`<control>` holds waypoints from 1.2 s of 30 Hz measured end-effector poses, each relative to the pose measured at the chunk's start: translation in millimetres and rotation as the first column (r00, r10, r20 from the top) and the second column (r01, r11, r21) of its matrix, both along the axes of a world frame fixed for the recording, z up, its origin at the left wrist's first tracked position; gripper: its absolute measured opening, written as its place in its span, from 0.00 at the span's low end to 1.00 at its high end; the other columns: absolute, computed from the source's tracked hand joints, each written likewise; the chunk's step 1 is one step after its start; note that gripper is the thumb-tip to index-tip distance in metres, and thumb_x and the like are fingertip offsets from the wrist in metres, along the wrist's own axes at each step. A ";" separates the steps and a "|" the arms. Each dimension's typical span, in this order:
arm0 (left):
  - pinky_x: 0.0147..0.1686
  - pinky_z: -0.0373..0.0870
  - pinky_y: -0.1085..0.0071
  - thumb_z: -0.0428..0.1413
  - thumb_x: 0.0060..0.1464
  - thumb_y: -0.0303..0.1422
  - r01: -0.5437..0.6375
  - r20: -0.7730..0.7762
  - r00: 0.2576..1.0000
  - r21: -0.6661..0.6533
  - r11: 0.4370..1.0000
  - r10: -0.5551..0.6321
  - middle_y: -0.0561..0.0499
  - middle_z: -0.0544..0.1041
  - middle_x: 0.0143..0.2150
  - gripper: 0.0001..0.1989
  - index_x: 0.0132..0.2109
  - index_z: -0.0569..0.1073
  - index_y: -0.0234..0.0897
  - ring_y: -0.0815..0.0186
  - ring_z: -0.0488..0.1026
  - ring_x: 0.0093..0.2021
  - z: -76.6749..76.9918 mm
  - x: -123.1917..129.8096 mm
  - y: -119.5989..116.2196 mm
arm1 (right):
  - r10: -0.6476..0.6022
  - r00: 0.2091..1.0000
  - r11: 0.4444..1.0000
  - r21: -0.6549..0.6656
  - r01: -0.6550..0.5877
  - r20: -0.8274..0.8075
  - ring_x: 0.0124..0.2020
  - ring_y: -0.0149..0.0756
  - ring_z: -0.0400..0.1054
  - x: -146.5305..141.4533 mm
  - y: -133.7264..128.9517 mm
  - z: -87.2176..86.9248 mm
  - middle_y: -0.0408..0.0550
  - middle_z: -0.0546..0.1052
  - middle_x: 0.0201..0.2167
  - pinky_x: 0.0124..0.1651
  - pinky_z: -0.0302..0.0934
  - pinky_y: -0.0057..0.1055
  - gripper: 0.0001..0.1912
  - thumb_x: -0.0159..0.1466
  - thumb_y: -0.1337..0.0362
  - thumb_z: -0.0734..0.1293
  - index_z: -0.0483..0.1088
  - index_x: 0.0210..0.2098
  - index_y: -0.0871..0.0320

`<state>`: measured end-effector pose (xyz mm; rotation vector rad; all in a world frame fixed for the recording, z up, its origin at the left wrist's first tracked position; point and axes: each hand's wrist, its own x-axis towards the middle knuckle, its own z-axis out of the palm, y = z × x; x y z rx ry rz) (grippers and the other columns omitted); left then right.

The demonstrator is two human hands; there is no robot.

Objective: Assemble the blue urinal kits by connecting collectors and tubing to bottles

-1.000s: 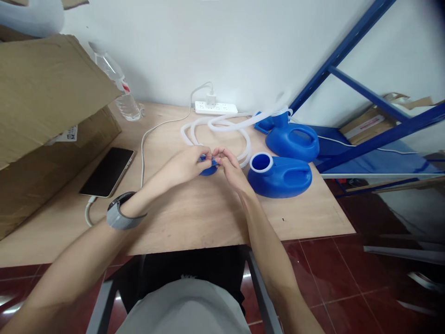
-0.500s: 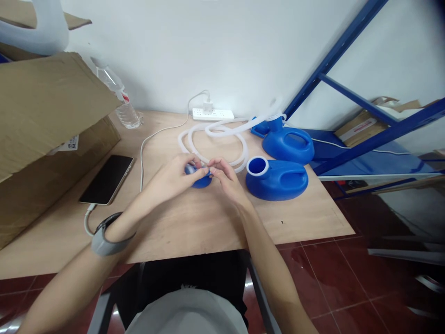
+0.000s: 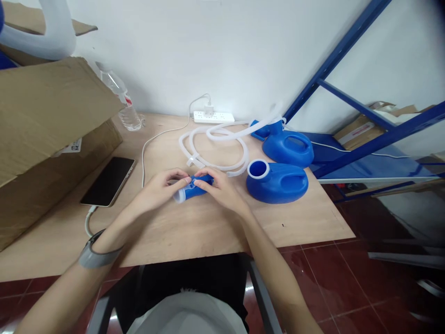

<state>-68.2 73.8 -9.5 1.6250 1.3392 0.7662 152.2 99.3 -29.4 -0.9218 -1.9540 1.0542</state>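
Both hands hold a blue plastic tube-shaped piece (image 3: 192,192) with a whitish rim at its left end, tilted just above or on the table. My left hand (image 3: 170,186) is closed on its rimmed end, thumb along the top. My right hand (image 3: 214,184) grips the other end, and the two thumbs meet at a small fitting on it. Behind the hands lies a coiled translucent hose (image 3: 243,155) with a white clip-like tag. To the right of my right hand rests a blue plastic urinal bottle (image 3: 283,185) with a white-rimmed mouth.
A second blue bottle (image 3: 290,147) stands behind, the hose reaching its neck. On the left are an open cardboard box (image 3: 52,106), a phone (image 3: 108,181) on a cable and a water bottle (image 3: 127,109). A power strip (image 3: 213,117) sits by the wall; a blue shelf (image 3: 354,162) stands right.
The blue piece has turned from upright-looking to lying sideways, its white rim now facing left and toward me. My left hand has shifted left and down; the hose's white tag has come into view.
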 end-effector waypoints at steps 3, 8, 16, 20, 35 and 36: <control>0.53 0.77 0.58 0.57 0.61 0.53 -0.033 0.043 0.999 0.002 0.999 0.032 0.46 0.85 0.46 0.22 0.44 0.81 0.39 0.55 0.81 0.48 -10.5 -3.0 3.0 | -0.040 0.999 0.997 0.061 0.038 0.032 0.48 0.39 0.73 -4.7 9.6 -4.4 0.45 0.81 0.43 0.57 0.63 0.38 0.07 0.70 0.57 0.70 0.76 0.41 0.53; 0.59 0.76 0.48 0.65 0.53 0.51 0.017 0.065 0.998 0.025 1.000 -0.019 0.42 0.79 0.62 0.31 0.59 0.76 0.40 0.49 0.78 0.58 -27.7 -5.3 2.8 | -0.072 0.997 0.996 0.045 0.072 0.010 0.48 0.39 0.75 -19.0 25.3 -8.3 0.46 0.81 0.44 0.56 0.65 0.38 0.09 0.70 0.55 0.69 0.76 0.42 0.53; 0.55 0.79 0.47 0.64 0.53 0.52 0.042 -0.052 0.998 0.038 0.998 -0.040 0.41 0.81 0.57 0.32 0.59 0.73 0.38 0.49 0.82 0.50 -34.4 -29.9 5.7 | -0.275 0.960 0.960 -0.041 0.277 0.052 0.41 0.38 0.74 -22.9 55.6 -15.1 0.45 0.78 0.39 0.51 0.69 0.38 0.20 0.71 0.52 0.65 0.70 0.59 0.53; 0.54 0.80 0.51 0.65 0.52 0.53 0.041 -0.081 0.996 -0.016 0.999 -0.043 0.44 0.82 0.56 0.35 0.62 0.72 0.40 0.50 0.82 0.51 -20.9 -50.5 5.5 | -0.162 0.953 0.986 -0.008 0.169 0.255 0.51 0.43 0.73 -19.2 65.9 -16.0 0.53 0.79 0.51 0.62 0.65 0.45 0.26 0.73 0.50 0.63 0.70 0.65 0.54; 0.52 0.81 0.56 0.65 0.48 0.56 -0.179 -0.182 0.969 -0.056 0.982 0.167 0.44 0.80 0.59 0.42 0.64 0.71 0.39 0.51 0.82 0.48 -21.6 -77.3 -1.3 | -0.132 0.864 0.991 0.055 0.121 0.486 0.54 0.44 0.73 -37.7 93.0 -29.0 0.55 0.67 0.62 0.66 0.64 0.49 0.40 0.68 0.71 0.60 0.52 0.77 0.46; 0.53 0.81 0.55 0.65 0.48 0.57 -0.187 -0.189 0.966 -0.047 0.981 0.175 0.44 0.79 0.60 0.43 0.65 0.71 0.39 0.51 0.82 0.48 -23.9 -77.3 -0.6 | -0.120 0.847 0.993 0.075 0.094 0.518 0.55 0.45 0.72 -40.2 95.8 -27.8 0.55 0.65 0.64 0.65 0.64 0.50 0.41 0.67 0.72 0.61 0.52 0.77 0.43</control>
